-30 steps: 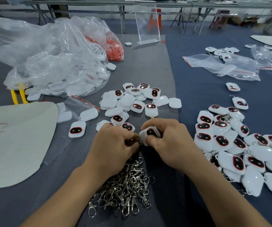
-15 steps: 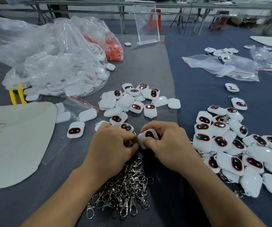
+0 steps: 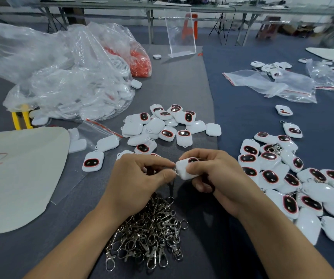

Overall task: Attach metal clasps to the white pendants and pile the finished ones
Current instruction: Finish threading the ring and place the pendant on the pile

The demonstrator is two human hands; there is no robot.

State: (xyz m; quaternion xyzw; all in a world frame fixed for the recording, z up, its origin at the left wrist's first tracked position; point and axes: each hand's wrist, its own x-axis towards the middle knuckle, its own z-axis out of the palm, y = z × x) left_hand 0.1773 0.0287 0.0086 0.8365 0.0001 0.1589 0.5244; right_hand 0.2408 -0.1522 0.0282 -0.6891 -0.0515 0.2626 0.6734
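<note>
The right hand (image 3: 218,178) gripped a white pendant (image 3: 184,170) as the left hand (image 3: 140,178) pinched a clasp (image 3: 174,172) onto it; likely next stop, the finished pile (image 3: 283,178) at three o'clock.

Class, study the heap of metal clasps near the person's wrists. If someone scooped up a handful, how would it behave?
The clasp heap would probably lift in tangled clumps, since hooks and rings interlock. Each piece looks like rigid metal, so likely stiff and heavy for its size. Pushed, it should spread rather than roll.
</note>
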